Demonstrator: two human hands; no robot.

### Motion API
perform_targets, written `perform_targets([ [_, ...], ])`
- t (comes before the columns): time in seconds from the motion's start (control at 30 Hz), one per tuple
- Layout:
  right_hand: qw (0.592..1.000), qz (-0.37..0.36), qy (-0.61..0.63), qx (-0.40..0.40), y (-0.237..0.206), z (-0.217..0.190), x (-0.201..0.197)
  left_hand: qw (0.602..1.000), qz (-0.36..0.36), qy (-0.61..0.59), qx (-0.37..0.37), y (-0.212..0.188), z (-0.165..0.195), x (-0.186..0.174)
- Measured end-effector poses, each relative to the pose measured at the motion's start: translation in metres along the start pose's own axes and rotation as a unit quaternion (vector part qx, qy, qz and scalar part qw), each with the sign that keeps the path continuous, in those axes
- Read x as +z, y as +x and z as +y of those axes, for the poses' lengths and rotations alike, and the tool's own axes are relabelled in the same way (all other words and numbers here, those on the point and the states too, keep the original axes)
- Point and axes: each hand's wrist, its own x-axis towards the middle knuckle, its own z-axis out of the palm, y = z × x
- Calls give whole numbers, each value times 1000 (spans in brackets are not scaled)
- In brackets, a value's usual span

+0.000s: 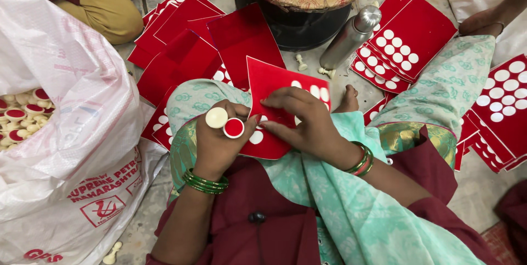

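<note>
The left hand (217, 147) pinches two discs (225, 123) loosely at its fingers while the right hand (302, 122) presses the red sheet (274, 86) on the lap; a disc could slip to the floor.

Steel bottle (350, 37), white sack (71, 133)

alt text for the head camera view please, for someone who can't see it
Seen from above, a seated person's left hand holds two round discs, one cream and one red-faced, while the right hand picks at a red sheet punched with round holes. More red sheets cover the floor; a white sack holds discs.
</note>
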Motion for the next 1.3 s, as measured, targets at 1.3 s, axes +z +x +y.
perform_targets([
  [1.3, 985, -72, 141, 69, -8, 16, -4, 992, -70, 97, 41, -6, 9, -2],
])
